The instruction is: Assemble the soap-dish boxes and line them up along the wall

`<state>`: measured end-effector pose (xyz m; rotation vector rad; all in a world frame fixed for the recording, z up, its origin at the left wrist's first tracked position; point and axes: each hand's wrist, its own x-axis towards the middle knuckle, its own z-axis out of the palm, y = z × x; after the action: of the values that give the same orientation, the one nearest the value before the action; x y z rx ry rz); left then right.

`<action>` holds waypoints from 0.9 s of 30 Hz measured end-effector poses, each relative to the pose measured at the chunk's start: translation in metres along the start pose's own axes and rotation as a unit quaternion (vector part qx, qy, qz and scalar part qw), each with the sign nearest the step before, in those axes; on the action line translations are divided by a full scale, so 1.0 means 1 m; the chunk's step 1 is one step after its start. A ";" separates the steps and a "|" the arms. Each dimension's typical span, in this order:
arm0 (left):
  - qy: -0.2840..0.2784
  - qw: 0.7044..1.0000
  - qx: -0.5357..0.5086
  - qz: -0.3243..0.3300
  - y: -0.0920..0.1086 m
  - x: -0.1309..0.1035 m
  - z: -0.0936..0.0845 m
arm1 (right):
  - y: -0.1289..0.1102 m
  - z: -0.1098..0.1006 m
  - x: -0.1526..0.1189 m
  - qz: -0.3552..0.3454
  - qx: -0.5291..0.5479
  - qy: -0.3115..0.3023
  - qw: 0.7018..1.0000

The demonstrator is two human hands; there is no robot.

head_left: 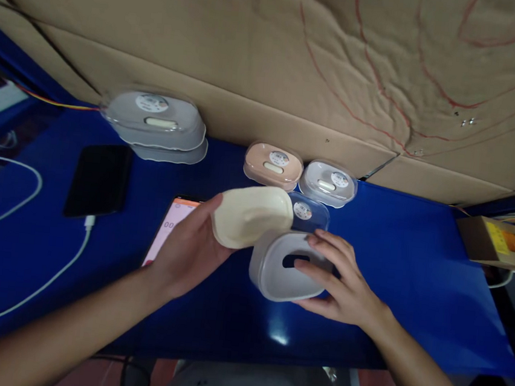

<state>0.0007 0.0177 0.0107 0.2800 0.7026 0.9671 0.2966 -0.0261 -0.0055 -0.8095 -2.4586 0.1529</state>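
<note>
Cream-coloured box [251,215], an empty oval tub, sits at the centre of the frame, lifted off the blue table [413,275] and tilted so I see mostly its pale underside; what is inside I cannot tell. My left hand [188,253] grasps it from the left, thumb along its near edge, fingers curled behind it. Just below and to the right, touching the cream tub's lower edge, a white box [284,268] rests on the table, its top showing a dark oval slot. My right hand [344,283] lies spread over that white box, fingers flat on its top and near side, pressing rather than clenched.

Behind these, a clear lid [308,213] with a round sticker peeks out. Farther up, against the cardboard wall [298,57], a peach box [273,165] and a grey box [328,183] stand side by side, both lidded. Toward the upper left, a larger grey box [155,123] sits on another like it. A tablet [167,230] with a pinkish screen lies under my left wrist, and a dark phone [99,179] with a white cable [49,276] lies at the left.
</note>
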 end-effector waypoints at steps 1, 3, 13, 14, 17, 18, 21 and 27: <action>-0.020 0.999 0.009 -0.026 -0.005 -0.002 -0.001 | 0.000 0.000 -0.001 0.004 -0.005 0.012 1.000; -0.060 0.995 0.027 -0.076 -0.015 -0.005 -0.004 | -0.001 0.001 -0.001 0.005 -0.013 0.022 1.000; -0.180 0.968 0.134 -0.110 -0.038 -0.018 -0.012 | -0.008 0.009 0.002 -0.009 -0.014 -0.003 1.000; -0.182 0.967 0.150 -0.099 -0.038 -0.018 -0.012 | -0.007 0.009 0.002 -0.012 -0.018 -0.004 1.000; -0.176 0.965 0.169 -0.094 -0.037 -0.017 -0.010 | -0.007 0.009 0.002 -0.021 -0.032 -0.010 0.999; -0.174 0.966 0.168 -0.094 -0.037 -0.017 -0.010 | -0.007 0.009 0.002 -0.023 -0.036 -0.012 0.999; -0.168 0.969 0.146 -0.105 -0.038 -0.017 -0.012 | -0.009 0.010 0.004 -0.029 -0.051 -0.010 0.998; -0.110 0.979 0.123 -0.121 -0.035 -0.018 -0.014 | -0.002 0.014 0.001 -0.016 -0.021 -0.011 1.000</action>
<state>0.0083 -0.0182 -0.0100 0.4984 0.6360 0.6069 0.2874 -0.0262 -0.0158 -0.7904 -2.5016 0.0989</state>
